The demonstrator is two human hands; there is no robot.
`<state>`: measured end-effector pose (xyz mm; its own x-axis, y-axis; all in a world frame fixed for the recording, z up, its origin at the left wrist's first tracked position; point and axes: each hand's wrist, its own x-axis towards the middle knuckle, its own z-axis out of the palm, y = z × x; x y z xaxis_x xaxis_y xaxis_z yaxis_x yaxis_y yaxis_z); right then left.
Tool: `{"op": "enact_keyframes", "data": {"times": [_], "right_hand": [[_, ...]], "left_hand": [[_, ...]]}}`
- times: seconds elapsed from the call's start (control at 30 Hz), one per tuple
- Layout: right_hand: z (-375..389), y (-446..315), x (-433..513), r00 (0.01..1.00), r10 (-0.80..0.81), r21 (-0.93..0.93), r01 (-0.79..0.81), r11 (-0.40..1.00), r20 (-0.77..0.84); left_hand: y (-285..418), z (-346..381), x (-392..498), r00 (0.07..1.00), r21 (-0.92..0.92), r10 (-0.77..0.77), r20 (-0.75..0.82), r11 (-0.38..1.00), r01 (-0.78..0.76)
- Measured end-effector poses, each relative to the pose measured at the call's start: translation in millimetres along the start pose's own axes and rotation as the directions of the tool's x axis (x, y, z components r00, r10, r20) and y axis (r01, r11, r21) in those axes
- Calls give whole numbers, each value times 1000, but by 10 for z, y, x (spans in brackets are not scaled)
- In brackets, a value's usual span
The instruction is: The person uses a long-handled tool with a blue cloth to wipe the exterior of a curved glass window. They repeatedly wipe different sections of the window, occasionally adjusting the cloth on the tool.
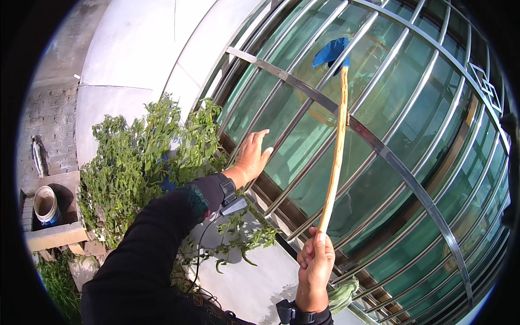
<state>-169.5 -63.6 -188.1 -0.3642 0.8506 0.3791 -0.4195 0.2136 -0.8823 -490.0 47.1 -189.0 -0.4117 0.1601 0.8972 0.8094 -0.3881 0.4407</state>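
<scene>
A long peeled wooden stick [336, 158] runs upward in front of the window, and my right hand [316, 260] is closed around its lower end. At its top, a blue cloth [334, 53] sits behind the metal bars against or close to the green-tinted glass [292, 130]. My left hand [250, 156] is raised with fingers apart beside the lower left bars, holding nothing; whether it touches a bar I cannot tell. Metal window bars [410, 97] cross the glass, joined by a flat metal crosspiece [292, 81]. A pale green cloth [343, 294] lies by the bars' lower end, right of my right wrist.
Leafy pepper plants [126, 162] grow left of the window, with some stems under my left forearm. A bucket [46, 205] stands in a low-walled corner at the far left. A white wall [126, 48] rises behind the plants. A black cable [200, 248] hangs below my left wrist.
</scene>
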Motion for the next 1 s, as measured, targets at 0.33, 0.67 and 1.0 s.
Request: {"op": "enact_keyframes", "data": {"times": [0.33, 0.67, 1.0], "right_hand": [[688, -320, 1236, 972, -236, 39, 236, 971, -8], [1393, -817, 2361, 928, -369, 60, 372, 926, -55], [1728, -817, 2963, 911, -413, 185, 410, 893, -26]], "left_hand": [[-476, 381, 51, 883, -23, -149, 445, 984, 178], [-453, 298, 87, 841, -15, -172, 513, 978, 209], [-518, 332, 66, 879, -104, -103, 465, 980, 170]]}}
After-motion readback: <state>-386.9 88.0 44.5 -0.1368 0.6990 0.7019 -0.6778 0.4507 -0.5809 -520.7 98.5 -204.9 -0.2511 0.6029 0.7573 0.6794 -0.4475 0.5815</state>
